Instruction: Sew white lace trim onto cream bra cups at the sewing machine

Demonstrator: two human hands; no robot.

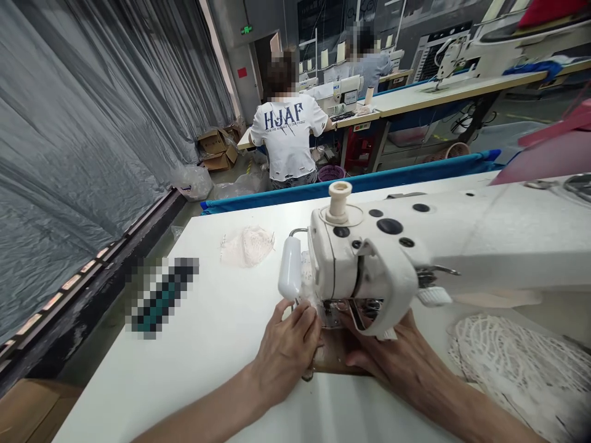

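Observation:
A white sewing machine (332, 264) stands on the white table. Left of its needle area, my left hand (293, 338) is closed, fingers curled on a strip of pale lace fabric (307, 286) that runs beside the machine head. My right hand (401, 351) reaches under the head from the right. Its thumb points left over the brown plate (341, 354), while its other fingers are mostly hidden behind the white curved guard (397, 283). Whether it grips anything is unclear. More white lace (517, 351) lies on the right, near my right forearm.
A pale lace piece (249, 246) lies on the table behind my left hand. Farther left is a blurred-out dark item (164, 298). A thread spool (339, 200) tops the machine. Ahead, a person in a white shirt (289, 135) sits at another sewing table, beyond a blue cloth edge (369, 178).

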